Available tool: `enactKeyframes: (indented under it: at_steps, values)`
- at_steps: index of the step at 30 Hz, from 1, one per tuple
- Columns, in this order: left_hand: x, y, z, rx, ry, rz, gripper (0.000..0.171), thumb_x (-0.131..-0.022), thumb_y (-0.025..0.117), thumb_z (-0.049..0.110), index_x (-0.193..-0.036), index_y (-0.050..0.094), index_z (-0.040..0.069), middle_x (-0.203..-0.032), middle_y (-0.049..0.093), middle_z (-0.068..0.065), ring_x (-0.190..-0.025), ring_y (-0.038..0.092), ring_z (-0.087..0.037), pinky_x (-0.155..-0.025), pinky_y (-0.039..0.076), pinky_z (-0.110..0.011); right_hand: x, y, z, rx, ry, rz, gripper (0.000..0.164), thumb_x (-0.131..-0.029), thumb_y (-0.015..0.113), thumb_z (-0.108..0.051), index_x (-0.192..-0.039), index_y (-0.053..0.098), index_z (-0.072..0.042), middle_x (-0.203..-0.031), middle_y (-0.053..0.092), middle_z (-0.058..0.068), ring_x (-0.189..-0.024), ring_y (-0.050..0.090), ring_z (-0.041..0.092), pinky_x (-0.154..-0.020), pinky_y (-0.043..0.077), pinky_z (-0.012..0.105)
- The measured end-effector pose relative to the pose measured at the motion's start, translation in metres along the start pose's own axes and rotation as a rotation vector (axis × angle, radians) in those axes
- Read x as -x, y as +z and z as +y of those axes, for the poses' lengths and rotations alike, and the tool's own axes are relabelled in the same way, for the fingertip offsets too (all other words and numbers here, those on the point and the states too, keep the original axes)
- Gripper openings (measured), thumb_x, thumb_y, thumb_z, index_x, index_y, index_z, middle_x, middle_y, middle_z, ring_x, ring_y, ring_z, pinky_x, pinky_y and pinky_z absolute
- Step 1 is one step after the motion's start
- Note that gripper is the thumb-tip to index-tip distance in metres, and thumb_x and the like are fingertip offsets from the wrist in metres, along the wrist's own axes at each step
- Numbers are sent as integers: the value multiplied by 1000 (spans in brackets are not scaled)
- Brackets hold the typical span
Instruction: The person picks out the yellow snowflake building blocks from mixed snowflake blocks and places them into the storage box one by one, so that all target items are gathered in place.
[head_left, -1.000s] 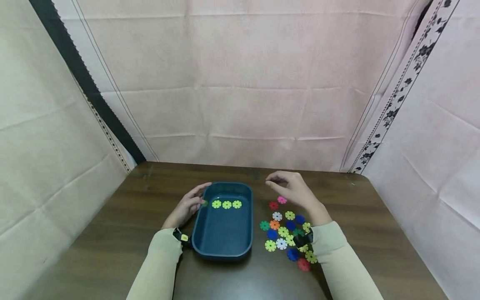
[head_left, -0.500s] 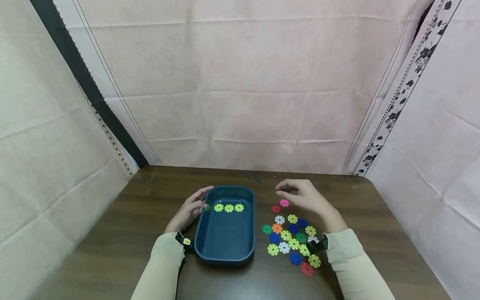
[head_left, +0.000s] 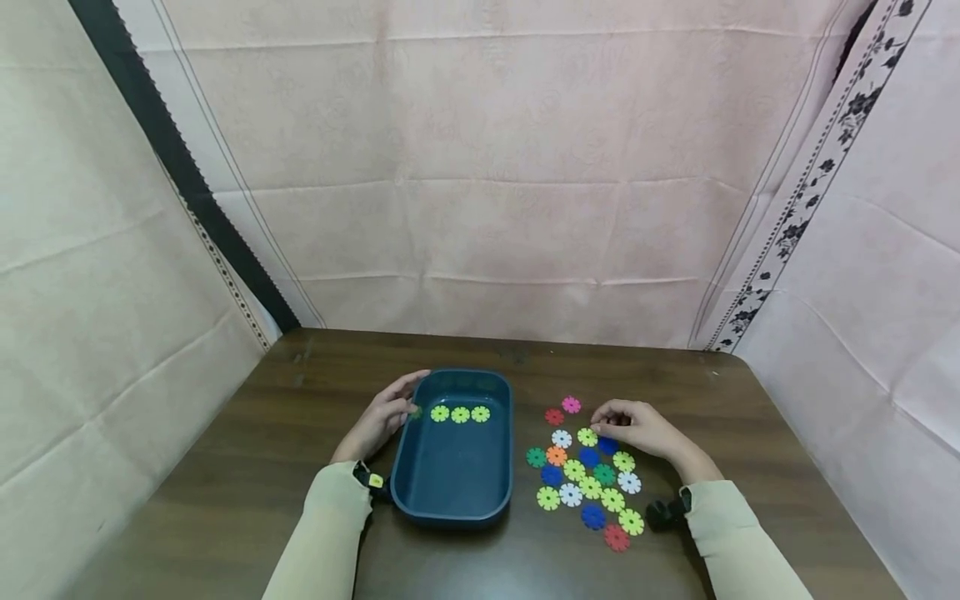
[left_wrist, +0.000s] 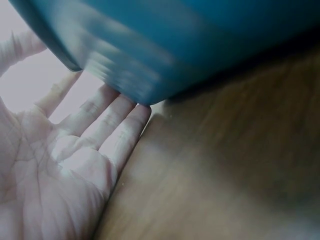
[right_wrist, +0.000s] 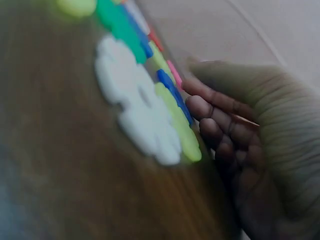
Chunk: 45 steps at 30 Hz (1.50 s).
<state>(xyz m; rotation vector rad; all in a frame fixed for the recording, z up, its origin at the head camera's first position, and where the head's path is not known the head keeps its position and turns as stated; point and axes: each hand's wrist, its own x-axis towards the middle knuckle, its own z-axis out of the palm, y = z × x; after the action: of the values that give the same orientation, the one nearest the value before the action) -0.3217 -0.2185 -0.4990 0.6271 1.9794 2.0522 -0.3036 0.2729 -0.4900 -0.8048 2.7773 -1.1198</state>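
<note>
My left hand (head_left: 377, 419) holds the left side of a dark blue rectangular tray (head_left: 452, 519). The thumb laps over the rim, while the other fingers lie against the outside wall in the left wrist view. Three yellow-green notched plastic discs (head_left: 460, 415) lie in a row inside, near the far end. My right hand (head_left: 639, 427) is low over the far edge of a spread of such discs, its thumb and index tips at a yellow-green disc (head_left: 587, 437). Its fingers are loosely bent in the right wrist view. Nothing shows between them, and contact is unclear.
Right of the tray lie several loose discs, among them a red disc (head_left: 617, 538), a white disc (head_left: 629, 482), an orange disc (head_left: 557, 456) and a pink disc (head_left: 572, 404). The brown table (head_left: 420, 346) ends at pale cloth walls (head_left: 480, 208).
My right hand has moved right and lower, from above the pink disc to the yellow-green disc at the spread's far edge. The left hand and tray keep their place; the camera view shifts slightly.
</note>
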Motion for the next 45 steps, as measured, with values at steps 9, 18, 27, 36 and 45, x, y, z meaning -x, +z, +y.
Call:
enactKeyframes:
  at_steps: [9, 18, 27, 36, 45]
  values:
    - [0, -3, -2, 1, -3, -1, 59, -98, 47, 0, -154, 41, 18, -159, 33, -7, -126, 46, -36, -93, 50, -31, 2, 11, 7, -33, -48, -6, 26, -88, 78, -38, -108, 70, -23, -95, 60, -4, -86, 51, 16, -73, 46, 31]
    - [0, 0, -6, 13, -9, -1, 59, -98, 48, 1, -154, 42, 20, -161, 30, -5, -131, 42, -33, -92, 49, -31, 4, 14, 11, -9, -79, 10, 22, -87, 79, -36, -105, 69, -26, -92, 59, -4, -85, 49, 16, -72, 42, 31]
    - [2, 1, -3, 14, 0, -11, 60, -98, 49, 3, -154, 40, 19, -160, 31, -7, -131, 44, -35, -94, 49, -31, 3, 17, 11, 18, -80, 17, 21, -87, 78, -39, -102, 68, -28, -90, 56, -6, -83, 46, 15, -70, 40, 31]
    - [0, 1, 0, -2, -1, 0, 59, -98, 48, 2, -154, 41, 20, -159, 33, -6, -132, 45, -37, -96, 49, -34, 0, 13, 8, 4, -26, 5, 21, -87, 78, -39, -100, 67, -27, -91, 56, -3, -87, 46, 19, -73, 40, 32]
    - [1, 1, -1, -6, -12, 11, 57, -99, 46, 2, -153, 43, 21, -157, 37, -6, -127, 48, -39, -96, 50, -38, 0, 15, 7, -42, 26, -4, 21, -88, 77, -38, -100, 66, -25, -92, 56, -1, -88, 46, 21, -74, 40, 34]
